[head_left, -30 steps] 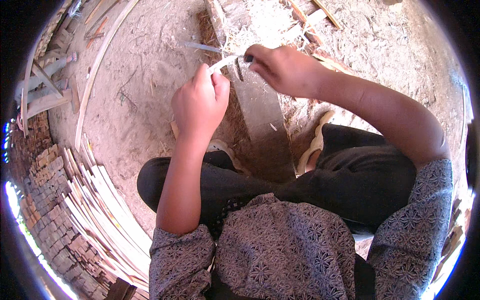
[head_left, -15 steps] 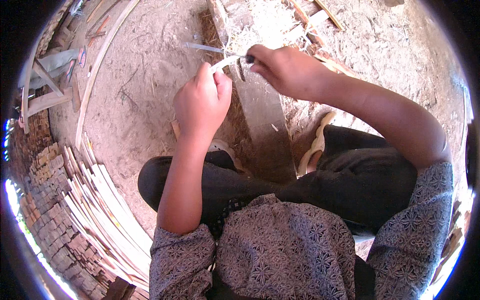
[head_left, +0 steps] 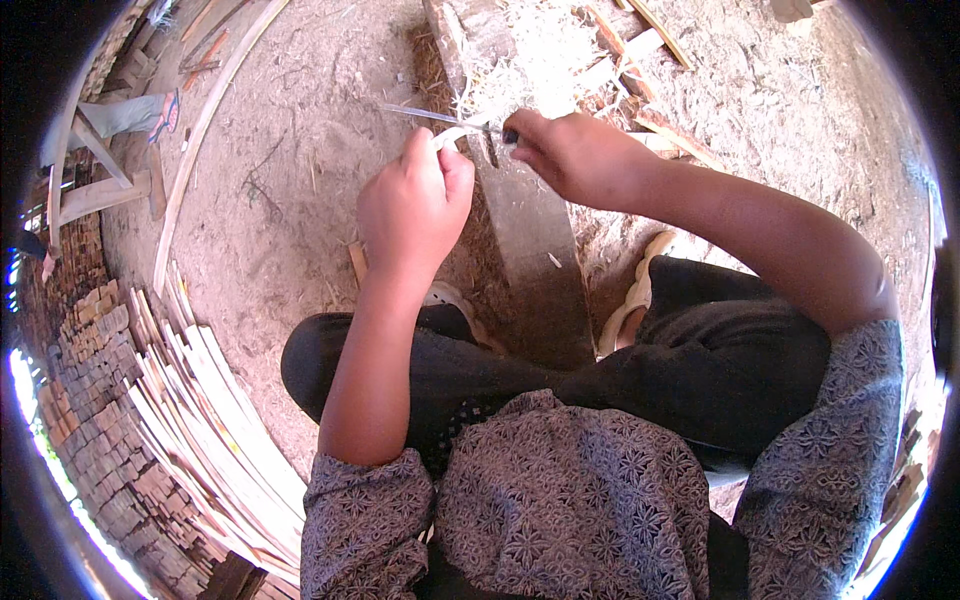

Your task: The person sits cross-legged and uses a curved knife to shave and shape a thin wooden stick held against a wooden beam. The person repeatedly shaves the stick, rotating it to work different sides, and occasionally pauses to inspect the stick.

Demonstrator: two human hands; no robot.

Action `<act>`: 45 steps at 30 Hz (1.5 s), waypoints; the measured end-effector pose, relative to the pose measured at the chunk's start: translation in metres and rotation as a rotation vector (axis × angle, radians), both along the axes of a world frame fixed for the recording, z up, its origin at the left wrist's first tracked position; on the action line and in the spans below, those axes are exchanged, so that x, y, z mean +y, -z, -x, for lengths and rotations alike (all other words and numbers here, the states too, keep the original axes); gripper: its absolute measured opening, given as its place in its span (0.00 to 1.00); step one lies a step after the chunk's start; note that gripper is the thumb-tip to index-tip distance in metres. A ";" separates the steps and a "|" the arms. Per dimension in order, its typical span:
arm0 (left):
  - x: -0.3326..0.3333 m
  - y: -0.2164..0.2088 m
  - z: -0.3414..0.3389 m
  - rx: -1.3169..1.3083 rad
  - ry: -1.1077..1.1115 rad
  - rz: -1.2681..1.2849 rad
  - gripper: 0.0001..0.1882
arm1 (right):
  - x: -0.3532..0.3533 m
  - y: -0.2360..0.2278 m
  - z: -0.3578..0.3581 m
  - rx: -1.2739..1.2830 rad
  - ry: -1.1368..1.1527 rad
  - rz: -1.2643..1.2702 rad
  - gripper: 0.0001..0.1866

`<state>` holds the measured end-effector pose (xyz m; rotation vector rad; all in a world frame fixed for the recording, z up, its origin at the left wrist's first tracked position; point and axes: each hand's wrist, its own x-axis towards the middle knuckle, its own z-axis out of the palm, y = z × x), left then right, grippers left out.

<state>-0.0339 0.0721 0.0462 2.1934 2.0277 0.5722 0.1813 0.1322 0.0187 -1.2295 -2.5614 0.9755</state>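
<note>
My left hand (head_left: pixel 415 205) is closed around a pale, thin strip of wood or bamboo (head_left: pixel 447 137), whose end shows past the thumb and forefinger. To its right, my right hand (head_left: pixel 585 160) grips a knife (head_left: pixel 425 113) by its dark handle, most of which the fingers hide. The narrow blade points left and lies across the strip just beyond my left fist. Whether the edge bites into the strip is too small to tell. Beneath both hands, a grey wooden plank (head_left: pixel 540 240) runs between my feet, with curly pale shavings (head_left: pixel 530 70) heaped at its far end.
Long pale strips (head_left: pixel 215 400) lie at the left beside stacked short wood pieces (head_left: pixel 95 440). A curved pole (head_left: pixel 185 165) crosses the ground. Another person's leg (head_left: pixel 130 115) shows at far left near a wooden frame (head_left: pixel 105 200). Wood offcuts (head_left: pixel 680 140) lie right of the shavings.
The whole view has shifted slightly, with the scene lower and to the right. The knife and strip sit closer to my left fist. More of the other person's leg shows at the left.
</note>
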 end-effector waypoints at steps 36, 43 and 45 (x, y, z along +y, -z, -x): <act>0.005 0.008 -0.010 0.012 0.048 0.024 0.08 | 0.041 0.118 -0.083 -0.433 -0.289 -0.133 0.14; -0.001 0.006 -0.003 0.020 0.035 0.013 0.08 | 0.002 -0.039 0.000 0.008 -0.012 0.043 0.12; 0.002 0.007 -0.004 0.035 0.046 -0.004 0.08 | -0.004 -0.028 0.002 0.030 -0.007 0.031 0.12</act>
